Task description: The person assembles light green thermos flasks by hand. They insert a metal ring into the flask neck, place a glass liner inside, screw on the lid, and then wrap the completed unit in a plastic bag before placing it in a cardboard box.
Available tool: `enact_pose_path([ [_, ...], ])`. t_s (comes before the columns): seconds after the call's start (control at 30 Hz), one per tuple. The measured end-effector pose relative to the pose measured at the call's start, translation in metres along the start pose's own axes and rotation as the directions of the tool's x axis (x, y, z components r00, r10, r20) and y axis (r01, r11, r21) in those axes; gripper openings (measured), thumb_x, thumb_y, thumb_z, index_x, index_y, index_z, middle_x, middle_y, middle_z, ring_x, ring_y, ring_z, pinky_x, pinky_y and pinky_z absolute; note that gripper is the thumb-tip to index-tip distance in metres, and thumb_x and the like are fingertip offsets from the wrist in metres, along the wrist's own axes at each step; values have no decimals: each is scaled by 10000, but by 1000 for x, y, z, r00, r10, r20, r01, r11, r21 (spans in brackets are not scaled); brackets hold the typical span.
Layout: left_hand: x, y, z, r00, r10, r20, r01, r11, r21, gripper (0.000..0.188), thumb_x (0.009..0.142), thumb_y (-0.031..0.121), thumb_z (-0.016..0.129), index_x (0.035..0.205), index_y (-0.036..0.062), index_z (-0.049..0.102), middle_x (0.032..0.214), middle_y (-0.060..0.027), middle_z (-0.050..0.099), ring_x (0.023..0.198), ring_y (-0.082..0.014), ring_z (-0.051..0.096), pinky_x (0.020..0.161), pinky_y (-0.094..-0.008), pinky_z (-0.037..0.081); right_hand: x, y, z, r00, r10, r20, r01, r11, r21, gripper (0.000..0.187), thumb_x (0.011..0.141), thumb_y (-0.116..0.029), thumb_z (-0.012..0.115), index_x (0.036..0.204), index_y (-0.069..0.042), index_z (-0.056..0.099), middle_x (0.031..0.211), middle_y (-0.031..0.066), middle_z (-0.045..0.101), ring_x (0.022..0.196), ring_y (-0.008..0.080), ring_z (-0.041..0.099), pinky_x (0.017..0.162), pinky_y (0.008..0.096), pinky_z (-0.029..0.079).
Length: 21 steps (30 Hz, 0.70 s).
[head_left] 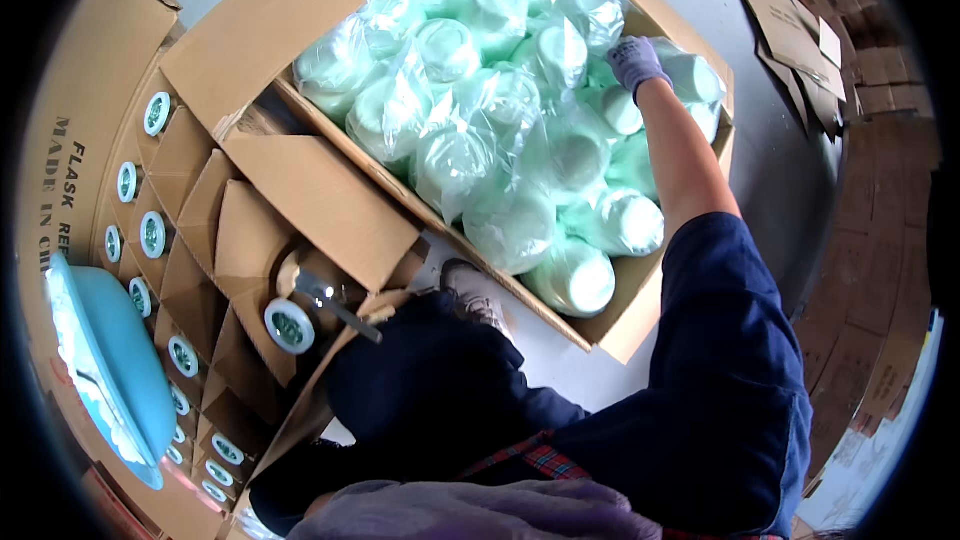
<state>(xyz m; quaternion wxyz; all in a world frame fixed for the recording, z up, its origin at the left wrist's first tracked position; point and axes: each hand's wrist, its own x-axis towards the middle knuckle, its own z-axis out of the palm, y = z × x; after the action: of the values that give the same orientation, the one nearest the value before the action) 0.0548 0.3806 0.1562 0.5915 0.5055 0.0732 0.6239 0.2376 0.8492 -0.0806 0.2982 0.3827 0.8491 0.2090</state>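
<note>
My right hand (635, 60), in a lilac-grey glove, reaches into the far right side of a large open cardboard box (640, 325). Its fingers curl down onto a plastic-wrapped pale green cup (690, 75). The box is piled full of several such clear-bagged pale green cups (500, 110). My right forearm is bare and its upper sleeve is dark blue. My left hand is not visible. My dark-trousered leg (430, 390) and shoe (475, 292) stand between the two boxes.
A second cardboard box (300, 190) at the left has cardboard dividers holding several flasks with round white-and-green tops (288, 327). A turquoise basin (110, 360) lies at the far left. Stacked cartons (880, 240) line the right, and flattened cardboard lies on the grey floor.
</note>
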Motion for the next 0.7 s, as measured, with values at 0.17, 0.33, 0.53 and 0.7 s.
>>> enact_pose_path([
  [0.17, -2, -6, -27, 999, 29, -44, -32, 998, -56, 528, 911, 301, 483, 1304, -51, 476, 1201, -262, 583, 1099, -407, 583, 1034, -525, 406, 58, 17, 62, 996, 41, 74, -66, 924, 377, 347, 947, -255, 539, 1178, -65, 715, 1281, 176, 664, 1174, 354, 646, 1029, 448, 498],
  [0.33, 4, -13, -31, 992, 48, -114, -58, 995, -80, 594, 944, 400, 436, 1329, -52, 450, 1230, -282, 548, 1154, -427, 547, 1076, -544, 362, 11, -10, -43, 989, 117, -88, -75, 921, 381, 320, 857, -190, 587, 1108, -65, 741, 1156, 215, 706, 1100, 370, 682, 907, 489, 551],
  [0.53, -2, -3, -25, 889, 115, -443, -112, 993, 33, 684, 984, 518, 380, 1358, -54, 418, 1264, -306, 505, 1219, -452, 504, 1128, -567, 308, 21, -38, -14, 984, 9, 177, -76, 923, 378, 329, 851, -248, 602, 1096, -84, 747, 1165, 195, 705, 1062, 364, 687, 897, 467, 541],
  [0.7, -25, 8, -34, 589, -87, -803, -121, 974, -194, 1004, 951, 766, 294, 1563, -18, 155, 1570, -346, 216, 1464, -495, 230, 1218, -582, 124, 68, -57, 40, 759, 341, 554, -551, 790, 268, 362, 930, -305, 642, 1277, -223, 705, 1360, 17, 652, 1219, 301, 627, 870, 631, 498],
])
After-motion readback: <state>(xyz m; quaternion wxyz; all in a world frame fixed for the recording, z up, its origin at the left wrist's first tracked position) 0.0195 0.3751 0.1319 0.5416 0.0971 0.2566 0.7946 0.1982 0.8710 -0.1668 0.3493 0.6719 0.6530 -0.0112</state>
